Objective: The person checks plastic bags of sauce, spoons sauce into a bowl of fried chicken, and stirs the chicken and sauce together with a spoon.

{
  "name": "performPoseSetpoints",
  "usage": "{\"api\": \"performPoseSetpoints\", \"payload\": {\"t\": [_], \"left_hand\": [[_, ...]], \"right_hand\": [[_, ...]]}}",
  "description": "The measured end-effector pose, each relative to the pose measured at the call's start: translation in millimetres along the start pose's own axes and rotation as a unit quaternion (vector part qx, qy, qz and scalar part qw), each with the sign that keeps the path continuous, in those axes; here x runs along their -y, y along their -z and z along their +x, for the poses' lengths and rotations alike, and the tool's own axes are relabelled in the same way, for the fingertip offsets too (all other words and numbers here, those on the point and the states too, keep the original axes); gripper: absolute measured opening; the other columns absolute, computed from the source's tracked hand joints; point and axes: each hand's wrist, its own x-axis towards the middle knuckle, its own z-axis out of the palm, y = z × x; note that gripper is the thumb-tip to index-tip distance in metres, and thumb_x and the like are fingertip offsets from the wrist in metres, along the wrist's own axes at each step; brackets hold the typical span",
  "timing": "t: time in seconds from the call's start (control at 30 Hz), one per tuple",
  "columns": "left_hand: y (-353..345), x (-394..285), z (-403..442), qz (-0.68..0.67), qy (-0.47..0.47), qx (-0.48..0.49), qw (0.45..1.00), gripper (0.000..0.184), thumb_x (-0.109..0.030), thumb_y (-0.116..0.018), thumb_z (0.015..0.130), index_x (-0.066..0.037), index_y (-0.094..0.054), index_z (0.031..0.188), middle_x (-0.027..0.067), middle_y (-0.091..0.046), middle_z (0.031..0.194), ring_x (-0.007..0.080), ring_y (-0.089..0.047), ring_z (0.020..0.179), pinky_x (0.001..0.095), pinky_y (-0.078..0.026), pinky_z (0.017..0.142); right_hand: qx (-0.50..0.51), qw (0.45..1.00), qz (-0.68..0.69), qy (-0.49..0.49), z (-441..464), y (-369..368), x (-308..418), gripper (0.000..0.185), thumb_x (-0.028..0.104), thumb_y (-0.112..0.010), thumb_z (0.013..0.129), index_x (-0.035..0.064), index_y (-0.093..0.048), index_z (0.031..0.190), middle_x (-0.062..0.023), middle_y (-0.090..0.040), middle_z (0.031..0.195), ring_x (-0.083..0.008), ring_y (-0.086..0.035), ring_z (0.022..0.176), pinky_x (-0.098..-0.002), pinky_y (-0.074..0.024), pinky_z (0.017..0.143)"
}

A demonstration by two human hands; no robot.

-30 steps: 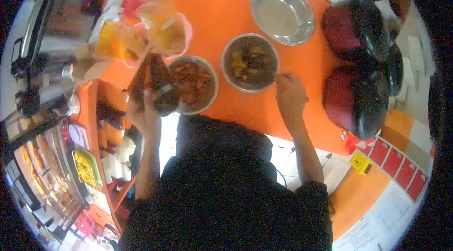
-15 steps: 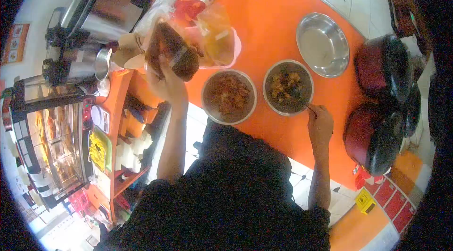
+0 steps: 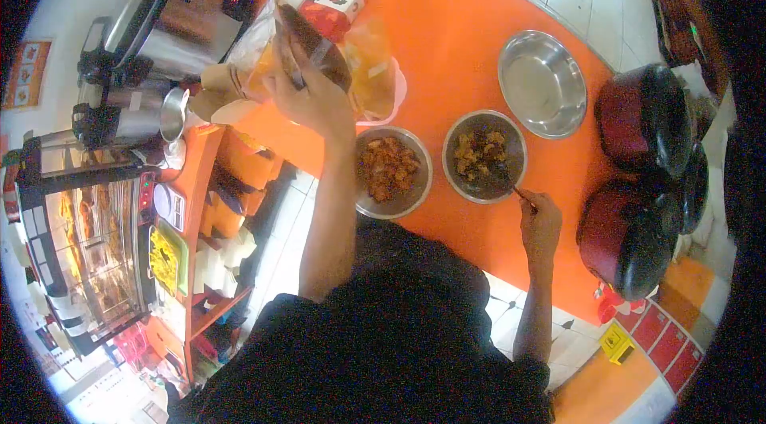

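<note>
The bare left hand [image 3: 315, 105] is stretched out to the far left, fingers bent in a grip, its bare left forearm [image 3: 329, 216] rising from a black fabric sleeve [image 3: 279, 336]. The bare right hand [image 3: 541, 220], nearer and rightward, is curled closed, its bare right forearm [image 3: 536, 308] extended forward.

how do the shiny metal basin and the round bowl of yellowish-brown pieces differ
The shiny metal basin shows no food; the round bowl holds yellowish-brown pieces. The basin is untouched; the bowl has a utensil at its rim, in the right hand. Both are metal, on the orange table.
</note>
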Motion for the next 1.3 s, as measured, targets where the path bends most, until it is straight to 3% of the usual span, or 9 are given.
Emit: {"api": "performPoseSetpoints", "payload": {"t": [0.2,0.33,0.47,0.53,0.63,0.93,1.03,1.17,1.3], "left_hand": [[-5,-14,2,-0.044,0.01,-0.03,0.999,0.034,-0.023,-0.053,0.091,-0.005,-0.059,0.12,0.0159,-0.059,0.098,0.0265,-0.055,0.088,0.0355,-0.043,0.078],[-14,-15,-7,-0.032,0.107,0.018,0.994,0.037,-0.025,-0.053,0.091,-0.003,-0.057,0.121,0.0162,-0.058,0.103,0.029,-0.055,0.092,0.0381,-0.042,0.082],[-25,-14,-18,-0.003,0.087,0.085,0.993,0.038,-0.027,-0.055,0.09,-0.001,-0.058,0.117,0.0144,-0.057,0.097,0.0278,-0.055,0.086,0.0368,-0.042,0.078],[-32,-21,-19,-0.028,0.058,0.05,0.997,0.036,-0.026,-0.058,0.089,0.003,-0.059,0.111,0.012,-0.059,0.081,0.0227,-0.054,0.076,0.0345,-0.043,0.07],[-31,-32,-11,-0.036,0.016,0.018,0.999,0.033,-0.024,-0.058,0.089,0.003,-0.061,0.108,0.0104,-0.06,0.08,0.0195,-0.053,0.075,0.0324,-0.042,0.068],[-43,11,31,-0.225,0.146,-0.027,0.963,0.029,-0.024,-0.059,0.09,0.002,-0.063,0.1,0.0091,-0.066,0.084,0.0142,-0.054,0.071,0.0299,-0.044,0.065],[-40,46,29,-0.185,0.139,-0.064,0.971,0.032,-0.026,-0.059,0.089,0.004,-0.063,0.101,0.0094,-0.066,0.083,0.0166,-0.055,0.071,0.0314,-0.045,0.066],[-13,67,30,-0.04,0.084,-0.08,0.992,0.039,-0.029,-0.058,0.09,0.004,-0.058,0.11,0.0119,-0.063,0.101,0.0209,-0.056,0.081,0.0347,-0.047,0.072],[4,70,32,-0.21,0.161,-0.069,0.962,0.039,-0.024,-0.055,0.091,0.008,-0.053,0.114,0.0181,-0.061,0.105,0.024,-0.056,0.092,0.037,-0.046,0.08]], "right_hand": [[0.002,1.0,0.008,-0.026,-1,-1,-1,0.017,0.013,-0.059,0.082,0.0097,-0.069,0.094,-0.0153,-0.062,0.084,-0.0335,-0.058,0.076,-0.0419,-0.0453,0.069],[-0.014,1.0,0.007,0.011,-3,-1,-5,0.018,0.013,-0.058,0.082,0.0105,-0.069,0.095,-0.0151,-0.061,0.083,-0.0336,-0.058,0.075,-0.0422,-0.045,0.068],[0.025,0.999,-0.015,-0.026,1,0,-7,0.018,0.012,-0.058,0.082,0.0101,-0.069,0.095,-0.0153,-0.061,0.081,-0.0335,-0.058,0.075,-0.042,-0.0453,0.066],[0.045,0.997,0.004,-0.058,2,-2,-11,0.018,0.011,-0.058,0.081,0.0094,-0.069,0.095,-0.0157,-0.061,0.08,-0.0336,-0.058,0.074,-0.0423,-0.0452,0.065],[-0.04,0.995,0.09,0.014,-1,-1,-8,0.017,0.011,-0.059,0.08,0.008,-0.069,0.093,-0.0166,-0.061,0.079,-0.0341,-0.058,0.073,-0.0427,-0.0448,0.063],[0.004,1.0,-0.003,-0.004,-3,0,-14,0.017,0.007,-0.064,0.078,0.0037,-0.068,0.095,-0.0172,-0.064,0.085,-0.029,-0.063,0.072,-0.0352,-0.0483,0.064],[0.012,1.0,-0.012,-0.015,-1,-2,-11,0.018,0.007,-0.064,0.078,0.004,-0.068,0.096,-0.0171,-0.064,0.085,-0.0292,-0.063,0.072,-0.0354,-0.0486,0.065],[-0.009,1.0,0.026,-0.011,-3,-4,-14,0.016,0.009,-0.061,0.079,0.005,-0.069,0.093,-0.0169,-0.064,0.084,-0.0311,-0.061,0.074,-0.0378,-0.0476,0.066],[-0.003,0.999,0.029,-0.02,-4,-3,-11,0.016,0.012,-0.059,0.081,0.0077,-0.069,0.091,-0.017,-0.062,0.081,-0.0352,-0.059,0.075,-0.0428,-0.0456,0.066]]}}
